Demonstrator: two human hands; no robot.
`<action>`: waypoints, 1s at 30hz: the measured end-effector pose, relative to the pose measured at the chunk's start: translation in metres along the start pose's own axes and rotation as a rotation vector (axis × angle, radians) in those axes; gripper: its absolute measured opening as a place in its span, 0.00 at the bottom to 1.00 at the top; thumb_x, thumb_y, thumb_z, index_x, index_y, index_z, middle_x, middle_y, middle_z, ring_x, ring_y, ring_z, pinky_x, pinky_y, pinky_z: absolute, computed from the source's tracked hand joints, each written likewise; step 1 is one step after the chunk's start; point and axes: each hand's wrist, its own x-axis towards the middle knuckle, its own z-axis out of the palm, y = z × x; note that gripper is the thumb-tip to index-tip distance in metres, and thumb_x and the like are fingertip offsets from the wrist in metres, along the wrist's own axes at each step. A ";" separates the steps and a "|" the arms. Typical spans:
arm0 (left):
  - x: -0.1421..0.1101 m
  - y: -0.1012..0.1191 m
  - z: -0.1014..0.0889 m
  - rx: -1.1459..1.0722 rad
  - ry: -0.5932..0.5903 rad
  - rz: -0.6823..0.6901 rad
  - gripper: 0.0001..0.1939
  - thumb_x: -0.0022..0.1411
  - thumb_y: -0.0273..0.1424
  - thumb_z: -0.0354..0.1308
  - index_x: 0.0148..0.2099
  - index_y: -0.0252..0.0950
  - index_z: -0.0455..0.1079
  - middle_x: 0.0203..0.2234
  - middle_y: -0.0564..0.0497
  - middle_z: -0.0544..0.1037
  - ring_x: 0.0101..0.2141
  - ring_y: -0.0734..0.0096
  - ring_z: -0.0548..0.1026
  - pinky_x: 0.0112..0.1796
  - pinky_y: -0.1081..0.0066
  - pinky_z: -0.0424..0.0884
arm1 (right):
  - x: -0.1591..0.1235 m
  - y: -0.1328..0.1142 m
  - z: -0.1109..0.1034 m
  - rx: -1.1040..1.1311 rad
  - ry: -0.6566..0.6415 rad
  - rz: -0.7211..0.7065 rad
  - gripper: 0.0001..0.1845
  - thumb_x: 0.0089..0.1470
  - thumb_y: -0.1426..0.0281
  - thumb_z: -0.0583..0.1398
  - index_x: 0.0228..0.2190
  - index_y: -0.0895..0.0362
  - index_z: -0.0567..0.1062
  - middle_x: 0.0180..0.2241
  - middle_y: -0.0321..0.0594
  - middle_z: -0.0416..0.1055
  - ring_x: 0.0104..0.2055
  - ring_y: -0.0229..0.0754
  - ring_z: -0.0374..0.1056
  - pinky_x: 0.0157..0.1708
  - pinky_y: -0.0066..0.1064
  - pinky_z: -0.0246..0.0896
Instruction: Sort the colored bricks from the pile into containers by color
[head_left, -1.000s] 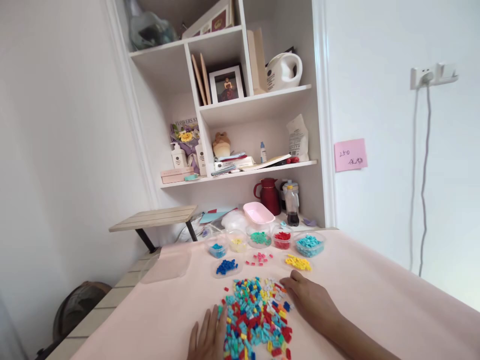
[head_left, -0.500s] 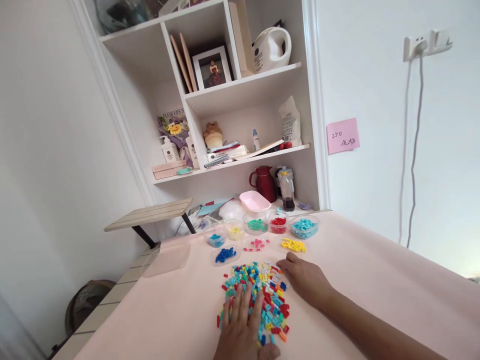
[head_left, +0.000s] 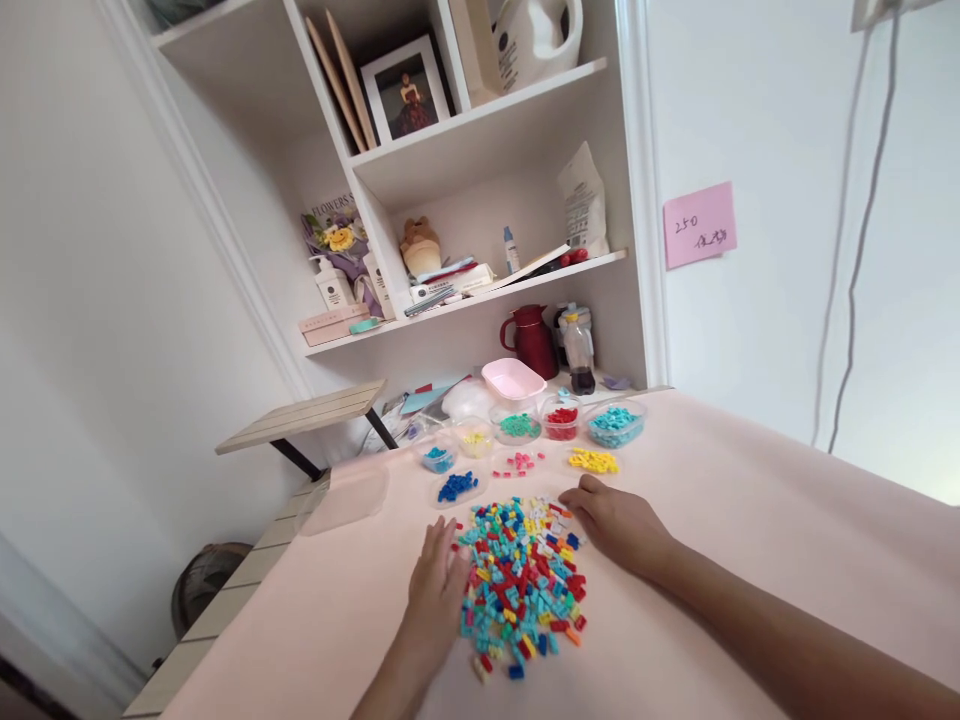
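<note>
A heap of small mixed-colour bricks (head_left: pixel 525 580) lies on the pink table (head_left: pixel 750 560) in front of me. My left hand (head_left: pixel 436 585) lies flat against the heap's left edge, fingers stretched out. My right hand (head_left: pixel 615 520) rests palm down at the heap's upper right edge, fingers loosely curled on the cloth, holding nothing that I can see. Beyond the heap sit sorted groups: dark blue bricks (head_left: pixel 456 487), pink bricks (head_left: pixel 517 462) and yellow bricks (head_left: pixel 592 461).
Clear tubs hold blue (head_left: pixel 437 459), yellow (head_left: pixel 474 439), green (head_left: pixel 517 426), red (head_left: pixel 562 418) and teal bricks (head_left: pixel 615 425). A pink tray (head_left: pixel 514 380), a red jug (head_left: pixel 534 340) and a bottle (head_left: pixel 579 350) stand behind. White shelves (head_left: pixel 480 150) rise above; a wooden bench (head_left: pixel 307 415) is at the left.
My left hand has slid off the top of the heap to its left edge. My right hand has stayed at the upper right. The view has tilted down slightly.
</note>
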 end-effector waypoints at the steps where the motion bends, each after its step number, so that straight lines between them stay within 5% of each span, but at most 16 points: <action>1: 0.006 -0.007 -0.003 -0.022 -0.011 -0.045 0.36 0.63 0.51 0.40 0.66 0.35 0.53 0.68 0.47 0.45 0.66 0.63 0.38 0.63 0.61 0.40 | 0.000 0.000 0.000 -0.005 -0.001 0.003 0.18 0.62 0.67 0.47 0.44 0.49 0.75 0.40 0.41 0.69 0.38 0.42 0.69 0.31 0.29 0.55; 8: 0.035 -0.014 0.012 0.023 -0.073 -0.073 0.39 0.61 0.49 0.47 0.66 0.30 0.52 0.66 0.41 0.50 0.66 0.59 0.39 0.62 0.58 0.33 | 0.001 0.001 0.001 0.005 0.013 0.015 0.19 0.63 0.67 0.46 0.44 0.49 0.75 0.39 0.41 0.69 0.37 0.42 0.70 0.31 0.30 0.56; 14: 0.009 0.020 0.016 -0.018 -0.251 0.168 0.35 0.65 0.49 0.42 0.69 0.39 0.45 0.67 0.49 0.47 0.66 0.65 0.44 0.62 0.63 0.44 | 0.002 0.003 0.002 -0.005 0.008 0.002 0.18 0.62 0.67 0.47 0.44 0.49 0.75 0.40 0.41 0.69 0.37 0.42 0.70 0.31 0.30 0.56; 16: 0.000 0.023 0.009 0.000 -0.227 0.236 0.34 0.65 0.49 0.41 0.69 0.41 0.46 0.67 0.50 0.47 0.66 0.64 0.44 0.62 0.61 0.45 | 0.001 0.003 0.002 -0.004 0.016 0.001 0.18 0.62 0.68 0.47 0.44 0.49 0.75 0.40 0.41 0.69 0.37 0.42 0.70 0.32 0.30 0.57; 20: -0.011 -0.006 -0.012 0.241 -0.133 0.299 0.35 0.64 0.50 0.43 0.69 0.46 0.42 0.68 0.51 0.44 0.66 0.57 0.38 0.62 0.50 0.42 | 0.001 0.003 0.001 -0.006 0.010 0.008 0.18 0.62 0.69 0.47 0.44 0.49 0.75 0.41 0.41 0.69 0.38 0.42 0.70 0.32 0.30 0.56; 23: -0.015 -0.045 -0.020 0.456 -0.215 0.278 0.51 0.52 0.58 0.54 0.70 0.46 0.37 0.68 0.46 0.40 0.65 0.47 0.37 0.59 0.42 0.45 | 0.001 0.002 0.000 -0.011 0.009 0.020 0.18 0.62 0.68 0.48 0.44 0.49 0.75 0.42 0.41 0.69 0.38 0.42 0.70 0.31 0.30 0.56; 26: -0.018 -0.074 -0.017 0.590 -0.262 0.324 0.63 0.39 0.63 0.59 0.69 0.46 0.34 0.67 0.44 0.39 0.65 0.41 0.39 0.58 0.39 0.45 | 0.001 -0.001 -0.003 -0.009 0.002 0.032 0.17 0.62 0.68 0.48 0.44 0.49 0.75 0.42 0.41 0.69 0.39 0.43 0.70 0.32 0.30 0.56; 30: -0.011 -0.078 0.003 0.654 -0.120 0.415 0.69 0.32 0.63 0.62 0.69 0.47 0.31 0.67 0.43 0.41 0.64 0.39 0.42 0.57 0.39 0.48 | 0.001 -0.004 -0.008 0.004 -0.016 0.047 0.17 0.62 0.68 0.48 0.45 0.50 0.74 0.42 0.41 0.70 0.40 0.43 0.70 0.33 0.30 0.57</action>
